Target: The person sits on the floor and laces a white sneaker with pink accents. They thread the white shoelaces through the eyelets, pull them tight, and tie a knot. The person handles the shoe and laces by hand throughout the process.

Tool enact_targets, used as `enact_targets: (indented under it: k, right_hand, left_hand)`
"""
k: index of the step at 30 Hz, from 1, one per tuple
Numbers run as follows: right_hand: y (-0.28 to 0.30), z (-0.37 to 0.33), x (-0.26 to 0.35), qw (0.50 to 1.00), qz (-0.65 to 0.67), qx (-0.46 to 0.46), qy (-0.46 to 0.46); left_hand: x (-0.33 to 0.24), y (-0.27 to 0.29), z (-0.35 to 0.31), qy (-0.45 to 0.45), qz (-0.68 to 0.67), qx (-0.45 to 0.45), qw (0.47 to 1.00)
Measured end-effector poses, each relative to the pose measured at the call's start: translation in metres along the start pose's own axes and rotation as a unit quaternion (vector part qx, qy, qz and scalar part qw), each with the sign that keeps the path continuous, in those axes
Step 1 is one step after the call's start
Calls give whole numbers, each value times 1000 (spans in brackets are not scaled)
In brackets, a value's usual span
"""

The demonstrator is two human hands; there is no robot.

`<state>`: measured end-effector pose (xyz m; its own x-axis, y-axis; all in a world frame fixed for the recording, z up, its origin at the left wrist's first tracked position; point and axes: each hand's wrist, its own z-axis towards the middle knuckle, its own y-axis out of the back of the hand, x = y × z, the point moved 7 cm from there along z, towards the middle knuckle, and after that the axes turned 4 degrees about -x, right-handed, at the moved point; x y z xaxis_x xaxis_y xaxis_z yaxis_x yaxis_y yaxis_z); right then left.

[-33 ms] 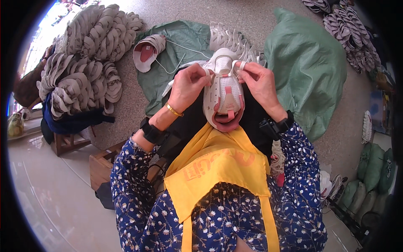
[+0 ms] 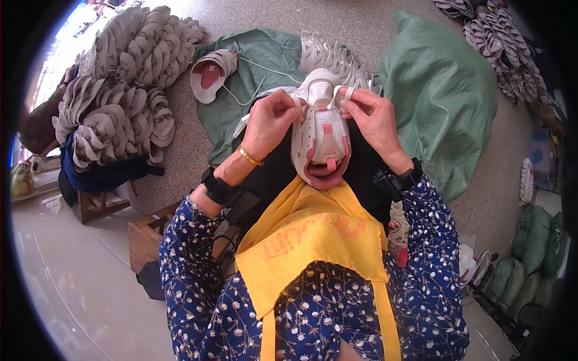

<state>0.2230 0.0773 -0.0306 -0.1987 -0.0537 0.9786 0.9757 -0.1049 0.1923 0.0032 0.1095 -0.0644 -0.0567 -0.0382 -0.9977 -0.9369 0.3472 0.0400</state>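
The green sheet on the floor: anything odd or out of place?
One white shoe upper lies apart from the bunched uppers, at the left edge of the green sheet, with a lace straggling loosely beside it.

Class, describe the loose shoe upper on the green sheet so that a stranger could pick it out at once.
Find the flat green sheet on the floor, beyond the person's left hand. On its upper-left edge lies a pale shoe upper. Unlike the bundled grey uppers to its left, it lies alone, its pink inside showing and a white lace trailing to the right.
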Motion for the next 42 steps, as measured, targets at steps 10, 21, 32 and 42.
enact_targets:
  k: [10,21,32,42]
  right_hand:
    - [2,-9,-8,995,82,-7,-54]
    - [1,-10,-12,992,107,-13,-62]
    - [0,-10,-11,992,109,-21,-67]
    - [-1,-11,-10,993,102,-35,-55]
  left_hand:
    - [-2,-8,5,35,-109,-9,993]
    - [-9,-4,5,12,18,-35,999]
    - [-43,-11,2,-80,213,-72,971]
    - [-69,-43,-6,-294,337,-44,893]
